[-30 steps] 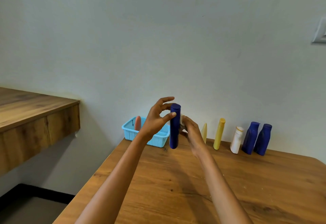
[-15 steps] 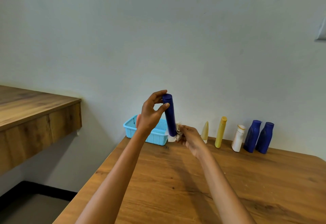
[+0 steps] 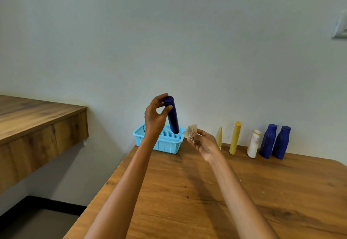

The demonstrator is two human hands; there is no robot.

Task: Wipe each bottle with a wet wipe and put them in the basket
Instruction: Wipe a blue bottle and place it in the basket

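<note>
Evidently the wiping of this piece is done, since the left hand (image 3: 156, 115) holds the dark blue bottle (image 3: 172, 115) up over the light blue basket (image 3: 165, 143), which sits at the desk's (image 3: 206, 191) far left corner against the wall. The bottle hangs nearly upright, its top tilted a little to the left, and its lower end hovers above the basket's open mouth without touching the rim. That placement reads as the start of a drop or a lowering into the basket.

Thumb and fingertips of the left hand pinch the bottle close to its upper end, wrist raised, forearm reaching up from the desk's left edge. The right hand (image 3: 203, 143) is drawn back to the right, apart from the bottle, with the crumpled wet wipe (image 3: 191, 132) pinched in its curled fingers and kept ready for the next one.

Along the desk's back edge, leaning on the wall, wait a cream bottle (image 3: 219, 135), a yellow bottle (image 3: 235, 138), a white bottle (image 3: 253, 143) and two blue bottles (image 3: 275, 142). These appear not yet wiped, so most of the job looks to be ahead.
</note>
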